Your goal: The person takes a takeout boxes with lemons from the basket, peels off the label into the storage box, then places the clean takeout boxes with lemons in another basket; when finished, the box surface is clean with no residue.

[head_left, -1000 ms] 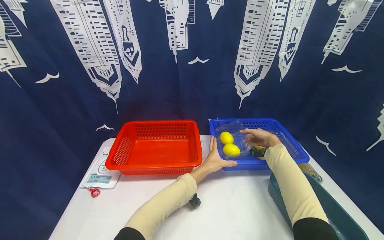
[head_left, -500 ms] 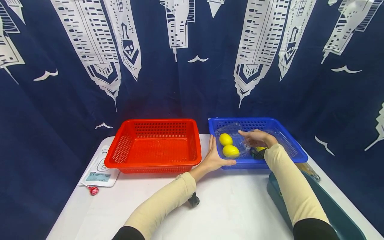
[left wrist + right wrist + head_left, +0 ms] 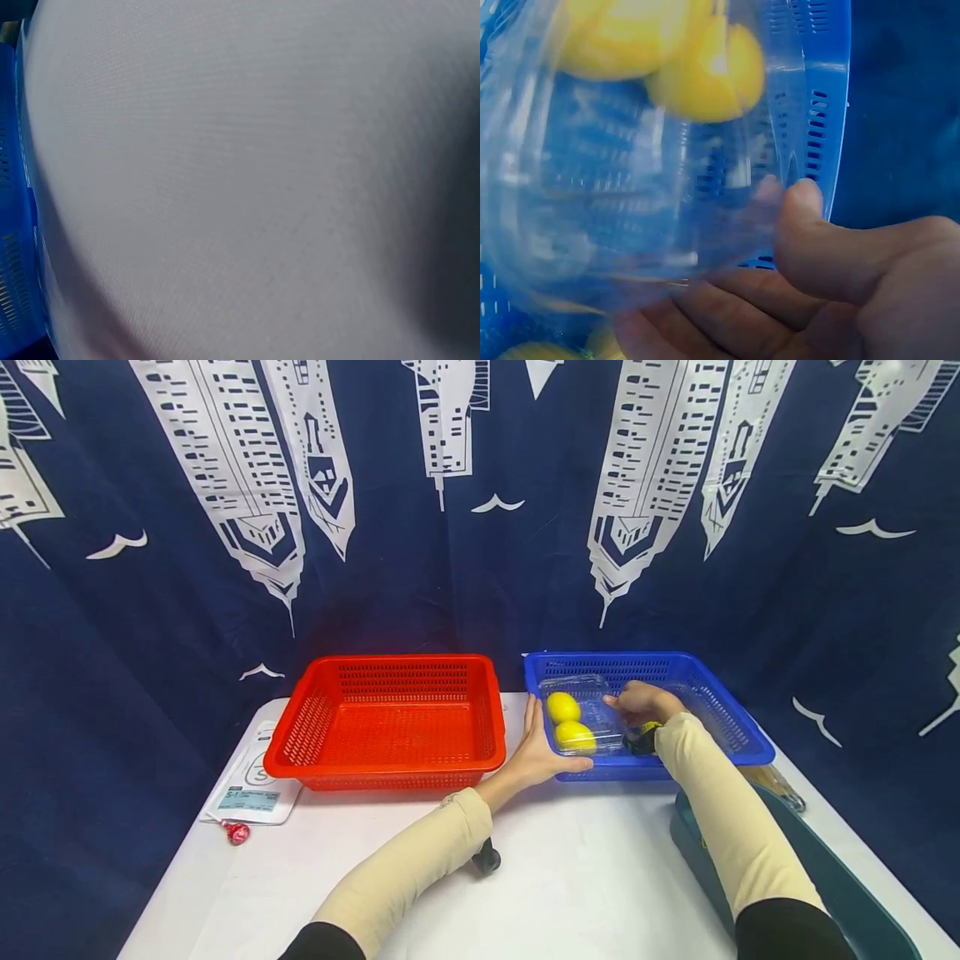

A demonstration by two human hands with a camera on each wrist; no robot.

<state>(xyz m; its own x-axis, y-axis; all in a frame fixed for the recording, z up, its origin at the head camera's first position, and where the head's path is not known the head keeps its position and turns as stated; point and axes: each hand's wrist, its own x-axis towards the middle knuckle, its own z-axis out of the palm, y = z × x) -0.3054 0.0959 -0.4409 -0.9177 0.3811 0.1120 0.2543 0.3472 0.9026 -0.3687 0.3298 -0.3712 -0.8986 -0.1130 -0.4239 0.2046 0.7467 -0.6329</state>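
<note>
Inside the blue basket point(image 3: 705, 685), a clear plastic container point(image 3: 598, 710) lies at the left end, over or around two yellow lemons point(image 3: 562, 707). My right hand point(image 3: 647, 700) pinches the container's edge; the right wrist view shows the thumb point(image 3: 802, 210) on one side and curled fingers beneath. More yellow fruit point(image 3: 540, 351) shows below that hand, partly hidden by the wrist in the head view. My left hand point(image 3: 540, 756) rests against the basket's front left corner, fingers straight along the side and thumb along the front. The left wrist view catches only the basket's edge point(image 3: 15, 210).
A red basket point(image 3: 405, 735) stands left of the blue one. Further left lie a white printed pouch point(image 3: 255, 785) and a red lollipop point(image 3: 237, 833). A teal bin point(image 3: 825, 868) sits at the front right, beneath the right forearm.
The clear container has come down flatter over the lemons, its near edge now in front of the closer one. My right fingers are more curled. The left hand holds its place.
</note>
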